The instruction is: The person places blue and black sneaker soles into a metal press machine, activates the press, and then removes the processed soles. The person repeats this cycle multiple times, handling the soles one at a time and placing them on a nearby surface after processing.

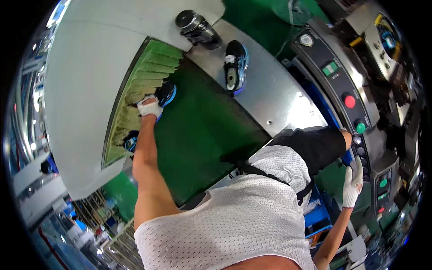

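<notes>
My left hand (pixel 150 107), in a white knit glove, is closed on a black shoe with a blue sole (pixel 165 93). It holds the shoe in front of the green strip curtain (pixel 155 60) in the white machine's opening. A second black and blue shoe (pixel 130 141) sits partly among the strips lower down. Another such shoe (pixel 235 67) lies on the metal ledge to the right. My right hand (pixel 352 183), gloved with bare fingertips showing, has its fingers stretched and parted beside the dark control panel (pixel 335 81), holding nothing.
A dark lidded flask (pixel 198 29) stands by the far end of the metal ledge (pixel 265 90). The panel carries a red button (pixel 349 101) and a green button (pixel 360 128). A white machine housing (pixel 85 90) fills the left. Blue crates (pixel 317 216) sit near my right arm.
</notes>
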Available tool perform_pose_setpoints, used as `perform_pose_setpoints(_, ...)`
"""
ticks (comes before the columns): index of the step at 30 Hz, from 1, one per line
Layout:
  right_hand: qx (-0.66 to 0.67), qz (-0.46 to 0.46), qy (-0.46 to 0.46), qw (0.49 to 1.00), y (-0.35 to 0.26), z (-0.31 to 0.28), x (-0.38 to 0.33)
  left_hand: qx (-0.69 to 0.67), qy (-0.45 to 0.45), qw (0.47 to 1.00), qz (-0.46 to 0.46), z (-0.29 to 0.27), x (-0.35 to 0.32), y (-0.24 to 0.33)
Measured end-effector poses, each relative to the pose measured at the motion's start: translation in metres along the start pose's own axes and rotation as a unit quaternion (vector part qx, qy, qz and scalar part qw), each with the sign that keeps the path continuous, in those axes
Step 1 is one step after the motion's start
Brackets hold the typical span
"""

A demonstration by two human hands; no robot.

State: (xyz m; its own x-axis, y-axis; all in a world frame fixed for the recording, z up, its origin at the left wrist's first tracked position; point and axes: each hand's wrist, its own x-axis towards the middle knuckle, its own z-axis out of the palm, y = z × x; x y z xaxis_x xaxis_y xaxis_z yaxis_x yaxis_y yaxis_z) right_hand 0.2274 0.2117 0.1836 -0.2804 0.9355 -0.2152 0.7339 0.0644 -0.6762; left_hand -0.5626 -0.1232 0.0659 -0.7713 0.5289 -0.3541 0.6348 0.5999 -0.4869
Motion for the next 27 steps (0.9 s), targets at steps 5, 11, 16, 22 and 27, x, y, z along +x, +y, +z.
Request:
perform_pose_setpoints(5, -0.05, -0.015, -0.002, 0.999, -0.058, 0.018, -0.001, -0.114, -0.125, 0.981, 0.093, -0.099, -0.085, 0.069)
perform_pose_setpoints(11, 0.211, -0.051, -0.128, 0.968, -0.115, 0.065, 0.027, -0.439, -0.164, 0.838, 0.279, -0.223, -0.184, 0.182)
perform_pose_setpoints(16, 0.423, -0.038, -0.375, 0.824, -0.115, 0.125, 0.085, -0.425, 0.07, 0.692, 0.58, -0.322, -0.18, 0.248)
perform_pose_setpoints(22, 0.701, -0.044, -0.192, 0.685, -0.065, 0.065, 0.079, -0.279, 0.204, 0.518, 0.783, -0.535, -0.11, 0.419)
perform_pose_setpoints(27, 0.774, 0.115, 0.092, 0.616, -0.041, 0.005, 0.016, -0.27, 0.297, 0.706, 0.584, -0.64, -0.072, 0.554)
